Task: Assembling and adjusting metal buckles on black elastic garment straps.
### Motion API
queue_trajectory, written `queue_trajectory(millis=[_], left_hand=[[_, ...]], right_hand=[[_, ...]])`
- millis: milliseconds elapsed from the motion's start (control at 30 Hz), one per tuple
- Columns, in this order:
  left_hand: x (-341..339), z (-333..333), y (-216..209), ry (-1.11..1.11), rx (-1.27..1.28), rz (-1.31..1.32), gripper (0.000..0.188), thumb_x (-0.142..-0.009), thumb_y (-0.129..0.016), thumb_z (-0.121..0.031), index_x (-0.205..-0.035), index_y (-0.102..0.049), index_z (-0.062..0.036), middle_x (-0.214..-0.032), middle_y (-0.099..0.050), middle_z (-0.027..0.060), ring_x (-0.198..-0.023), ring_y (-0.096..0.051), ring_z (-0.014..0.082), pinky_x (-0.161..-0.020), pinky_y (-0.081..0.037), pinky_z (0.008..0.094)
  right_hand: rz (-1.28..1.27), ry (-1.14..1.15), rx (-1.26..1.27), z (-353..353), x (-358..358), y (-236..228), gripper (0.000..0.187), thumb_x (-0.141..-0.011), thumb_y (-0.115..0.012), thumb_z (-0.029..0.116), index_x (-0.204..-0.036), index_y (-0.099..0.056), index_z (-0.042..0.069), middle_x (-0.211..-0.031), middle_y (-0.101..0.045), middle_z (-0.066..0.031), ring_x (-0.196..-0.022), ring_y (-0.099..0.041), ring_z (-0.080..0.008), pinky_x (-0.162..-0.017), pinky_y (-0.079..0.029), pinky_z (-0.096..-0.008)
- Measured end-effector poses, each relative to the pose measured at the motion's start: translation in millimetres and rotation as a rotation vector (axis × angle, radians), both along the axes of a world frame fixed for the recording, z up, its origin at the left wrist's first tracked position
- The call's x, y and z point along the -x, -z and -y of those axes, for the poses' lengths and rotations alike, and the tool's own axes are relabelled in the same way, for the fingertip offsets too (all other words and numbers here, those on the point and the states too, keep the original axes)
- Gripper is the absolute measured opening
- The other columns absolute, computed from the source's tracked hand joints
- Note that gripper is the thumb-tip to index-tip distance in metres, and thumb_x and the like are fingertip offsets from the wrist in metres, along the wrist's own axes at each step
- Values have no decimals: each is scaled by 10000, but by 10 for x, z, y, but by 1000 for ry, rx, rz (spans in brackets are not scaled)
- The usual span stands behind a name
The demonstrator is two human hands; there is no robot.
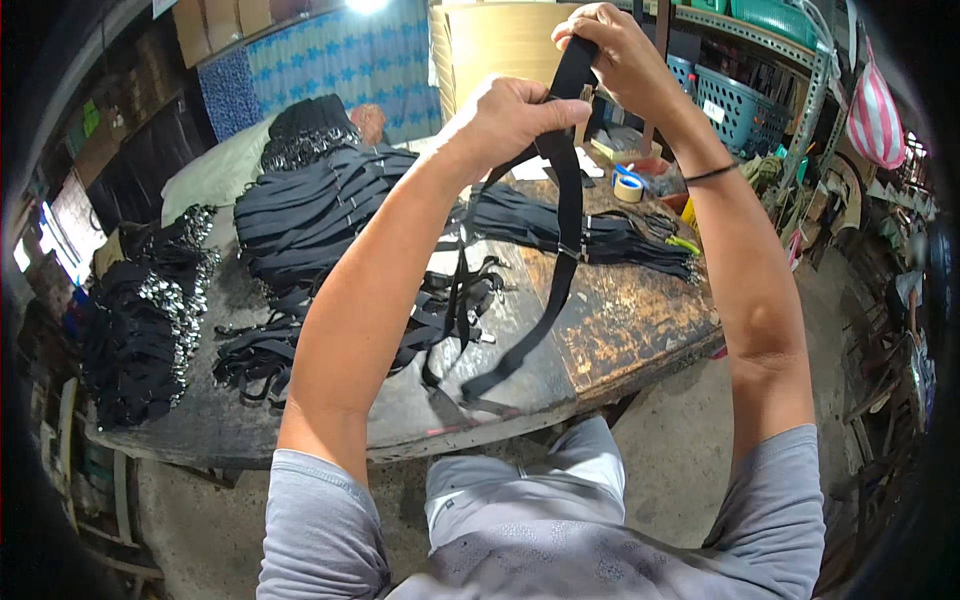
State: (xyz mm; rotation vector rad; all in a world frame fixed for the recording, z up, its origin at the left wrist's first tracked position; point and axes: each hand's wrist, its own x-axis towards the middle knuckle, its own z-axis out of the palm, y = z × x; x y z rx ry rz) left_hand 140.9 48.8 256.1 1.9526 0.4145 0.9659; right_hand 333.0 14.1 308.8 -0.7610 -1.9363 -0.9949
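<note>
Both my arms are raised over the worktable. A black elastic strap (568, 200) hangs from my hands, its long tails reaching down to the table's near side. My left hand (507, 115) pinches the strap between thumb and fingers, with the thumb pointing right. Higher up and to the right, my right hand (610, 48) grips the strap's upper part, fingers closed around it. A small metal buckle (570, 251) shows partway down the hanging strap. Thinner black lengths dangle beside it, below my left hand.
Bundles of black straps (300, 215) cover the table's left and middle. A pile with metal clips (150, 310) lies at the far left. Near the back right are a roll of tape (628, 186) and a blue basket (735, 100) on a metal shelf. A striped bag (875, 115) hangs at right.
</note>
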Motion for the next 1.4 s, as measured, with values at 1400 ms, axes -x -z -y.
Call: queue_trajectory(millis=[1400], left_hand=[[-30, 426, -714, 388, 55, 217, 240, -949, -633, -268, -979, -667, -33, -954, -726, 141, -777, -693, 124, -717, -587, 278]], right_hand=[[211, 186, -122, 365, 75, -932, 394, -698, -716, 4, -1086, -679, 56, -1109, -601, -188, -1111, -534, -370, -951, -450, -429]])
